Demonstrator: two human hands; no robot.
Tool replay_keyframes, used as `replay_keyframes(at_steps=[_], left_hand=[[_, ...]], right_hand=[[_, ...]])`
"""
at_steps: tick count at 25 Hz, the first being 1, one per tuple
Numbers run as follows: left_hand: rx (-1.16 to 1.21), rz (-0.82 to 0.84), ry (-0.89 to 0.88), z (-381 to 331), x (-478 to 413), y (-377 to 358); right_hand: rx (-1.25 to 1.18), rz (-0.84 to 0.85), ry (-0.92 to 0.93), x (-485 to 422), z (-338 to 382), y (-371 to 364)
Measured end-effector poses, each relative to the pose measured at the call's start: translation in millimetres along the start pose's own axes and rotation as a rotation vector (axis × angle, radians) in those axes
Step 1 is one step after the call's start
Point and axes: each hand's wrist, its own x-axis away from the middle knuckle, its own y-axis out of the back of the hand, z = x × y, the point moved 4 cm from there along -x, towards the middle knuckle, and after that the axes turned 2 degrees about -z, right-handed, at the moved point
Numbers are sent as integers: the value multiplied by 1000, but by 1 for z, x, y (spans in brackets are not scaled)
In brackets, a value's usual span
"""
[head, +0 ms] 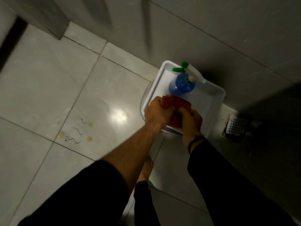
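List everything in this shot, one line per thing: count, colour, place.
red cloth: one, red, over the near end of the tray, gripped by both hands
white tray: one, white, at the foot of the wall
spray bottle: one, blue with a white trigger, upright in the far part of the tray
green trigger head: one, green, just beyond the spray bottle
floor drain: one, metal grate, right of the tray
yellowish spots: several, on the tiles to the left
dark squiggles: three, among the spots
floor tiles: pale, glossy
left hand: one, grips the cloth
right hand: one, grips the cloth, dark wristband
bare foot: one, below the hands
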Motion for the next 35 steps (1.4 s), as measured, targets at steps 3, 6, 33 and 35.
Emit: replay_keyframes(at_steps=[3, 6, 33, 35], left_hand=[[331, 74, 80, 23, 41, 53], [468, 38, 177, 76, 60, 114], [-497, -1003, 163, 665, -122, 242], [-492, -1018, 160, 663, -123, 242]], right_hand=[[53, 167, 81, 50, 14, -6], [515, 529, 371, 106, 9, -42], [1459, 714, 1720, 88, -392, -567], [1441, 753, 1857, 120, -424, -577]])
